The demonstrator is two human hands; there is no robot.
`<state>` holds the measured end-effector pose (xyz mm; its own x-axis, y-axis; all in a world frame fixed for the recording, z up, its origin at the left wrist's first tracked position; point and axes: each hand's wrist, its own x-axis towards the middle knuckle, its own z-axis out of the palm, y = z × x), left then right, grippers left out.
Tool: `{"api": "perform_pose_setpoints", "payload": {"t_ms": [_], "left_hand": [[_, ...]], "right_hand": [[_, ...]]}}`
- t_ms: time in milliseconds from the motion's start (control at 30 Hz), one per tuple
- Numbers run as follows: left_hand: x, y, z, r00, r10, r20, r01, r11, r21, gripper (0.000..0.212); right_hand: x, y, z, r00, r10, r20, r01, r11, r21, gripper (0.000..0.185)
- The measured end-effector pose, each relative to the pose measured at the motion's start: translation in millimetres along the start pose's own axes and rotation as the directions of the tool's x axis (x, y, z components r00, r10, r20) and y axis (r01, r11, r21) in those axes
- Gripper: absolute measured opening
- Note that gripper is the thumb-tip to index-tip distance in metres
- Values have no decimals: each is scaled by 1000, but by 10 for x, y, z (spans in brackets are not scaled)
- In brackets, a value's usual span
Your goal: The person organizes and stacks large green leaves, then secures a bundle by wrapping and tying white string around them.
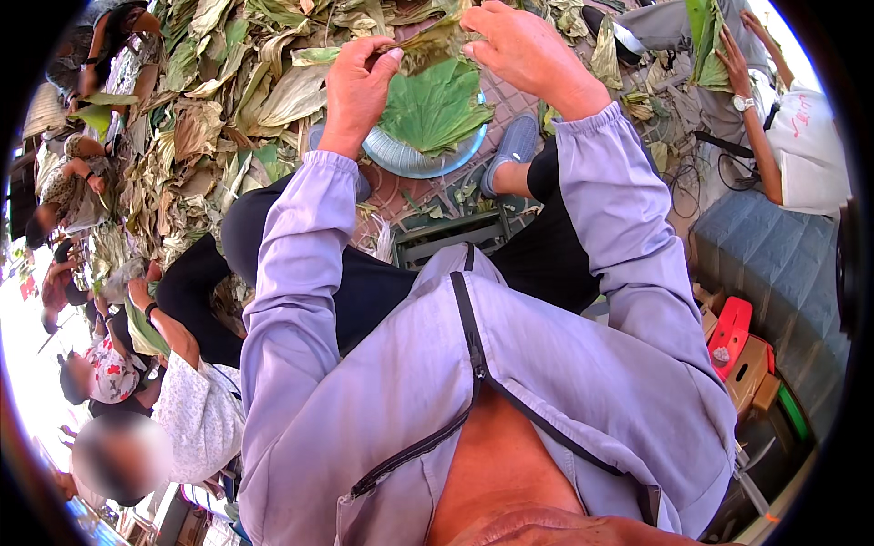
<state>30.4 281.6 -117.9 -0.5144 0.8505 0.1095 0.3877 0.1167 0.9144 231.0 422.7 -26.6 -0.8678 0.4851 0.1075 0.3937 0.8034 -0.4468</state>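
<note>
My left hand (358,89) pinches one edge of a brownish dried leaf (431,48) between thumb and fingers. At the leaf's other side, my right hand (529,51) grips it with bent fingers, so the leaf spans the gap between both hands. Below it, a broad green leaf (433,106), like a lotus leaf, lies over a pale blue, ribbed round basin (410,164). The basin stands on the paving between my feet, and the green leaf hides most of its inside.
Dried leaves (198,130) heap up ahead and left. Several people sit along the left; a co-worker (806,143) at upper right holds a green leaf (707,48). A dark green metal frame (450,239) stands between my legs. Cardboard boxes (748,375) and a red plastic item (730,327) lie at right.
</note>
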Motion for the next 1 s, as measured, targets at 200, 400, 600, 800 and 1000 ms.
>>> {"api": "perform_pose_setpoints", "payload": {"t_ms": [200, 400, 600, 800, 1000], "left_hand": [[-21, -427, 373, 998, 53, 36, -56, 994, 90, 30], [-564, -1196, 879, 997, 81, 18, -83, 975, 204, 29], [-1033, -1617, 1144, 995, -28, 94, 2, 963, 268, 32], [-1053, -1582, 1179, 997, -55, 54, 40, 967, 253, 31], [-1007, -1291, 1178, 999, -14, -29, 18, 989, 150, 28]], "right_hand": [[-88, 95, -102, 996, -37, -87, 40, 999, 29, 15], [-144, 170, -128, 1000, -18, -24, 18, 1000, 14, 16], [-149, 165, -98, 998, 52, 36, -52, 999, 13, 17], [-154, 153, -146, 1000, 11, 10, -11, 999, 51, 18], [-166, 127, -164, 999, 22, 25, -23, 998, 56, 17]]}}
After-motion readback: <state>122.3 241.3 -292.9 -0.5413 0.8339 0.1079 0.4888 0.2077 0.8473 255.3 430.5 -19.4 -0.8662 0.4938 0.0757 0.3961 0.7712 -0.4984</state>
